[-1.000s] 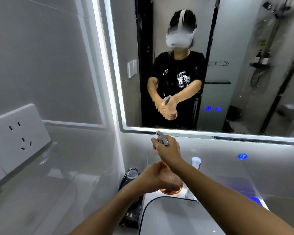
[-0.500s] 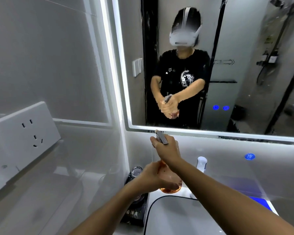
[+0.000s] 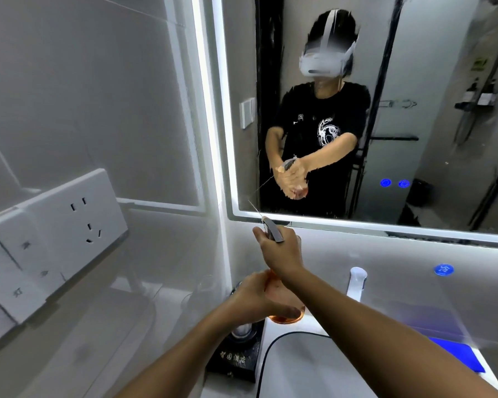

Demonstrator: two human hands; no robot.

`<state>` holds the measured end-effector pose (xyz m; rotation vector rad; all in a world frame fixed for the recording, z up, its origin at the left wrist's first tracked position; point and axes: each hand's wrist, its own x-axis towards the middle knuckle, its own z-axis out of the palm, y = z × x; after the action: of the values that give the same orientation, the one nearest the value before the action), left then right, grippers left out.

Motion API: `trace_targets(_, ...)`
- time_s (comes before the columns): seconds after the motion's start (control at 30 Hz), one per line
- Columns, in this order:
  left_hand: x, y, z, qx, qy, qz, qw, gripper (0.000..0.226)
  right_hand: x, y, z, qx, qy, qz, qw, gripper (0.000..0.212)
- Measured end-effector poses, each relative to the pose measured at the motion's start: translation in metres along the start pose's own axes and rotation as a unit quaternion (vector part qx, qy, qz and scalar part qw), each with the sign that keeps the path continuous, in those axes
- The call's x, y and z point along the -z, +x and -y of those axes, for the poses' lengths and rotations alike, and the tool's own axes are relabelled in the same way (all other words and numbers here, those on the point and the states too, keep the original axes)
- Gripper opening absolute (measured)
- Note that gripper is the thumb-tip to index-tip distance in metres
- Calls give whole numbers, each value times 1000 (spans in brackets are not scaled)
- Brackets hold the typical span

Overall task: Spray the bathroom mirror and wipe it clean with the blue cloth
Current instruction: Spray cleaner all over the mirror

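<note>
Against the lit mirror (image 3: pixel 357 110) a thin jet now leaves the bottle (image 3: pixel 285 308), right hand (image 3: pixel 282 248) curled round its trigger, left hand (image 3: pixel 256 297) cupping its body, so spraying has begun; the cloth (image 3: pixel 457 354) lies unused on the table (image 3: pixel 299 369), near right.

Cool white glow from the mirror's (image 3: pixel 443 81) lit edge strip, dim grey walls, wide-angle edge bending, soft smearing.

Black printed T-shirt (image 3: pixel 322 124), white headset (image 3: pixel 324 63)

The white counter (image 3: pixel 296 366) carries a blue cloth (image 3: pixel 457 353) and black tray (image 3: pixel 236 360).
</note>
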<state>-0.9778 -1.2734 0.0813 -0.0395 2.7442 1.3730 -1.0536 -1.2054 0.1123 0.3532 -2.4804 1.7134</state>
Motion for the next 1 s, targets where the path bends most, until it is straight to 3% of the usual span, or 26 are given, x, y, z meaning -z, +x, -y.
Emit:
trace_targets(0.33, -8, 4, 3, 6, -12, 13, 1000, 81, 10, -1, -6, 22, 30, 58, 998, 20)
trace_targets(0.47, -12, 3, -3, 0, -25, 50, 998, 62, 30, -6, -6, 3, 103, 125, 987, 5)
trace_targets(0.57, -15, -2, -10, -24, -56, 89, 994, 53, 53, -10, -3, -32, 182, 155, 970, 23)
trace_targets(0.7, -28, -4, -15, -50, -98, 124, 986, 61, 84, -16, -4, -70, 260, 178, 946, 30)
trace_targets(0.9, -67, 3, -20, -71, -98, 94, 988, 72, 125, -30, -24, -108, 222, 169, 954, 58)
trace_targets(1.0, -86, 7, -24, -77, -78, 91, 990, 76, 149, -46, -43, -131, 202, 138, 961, 39)
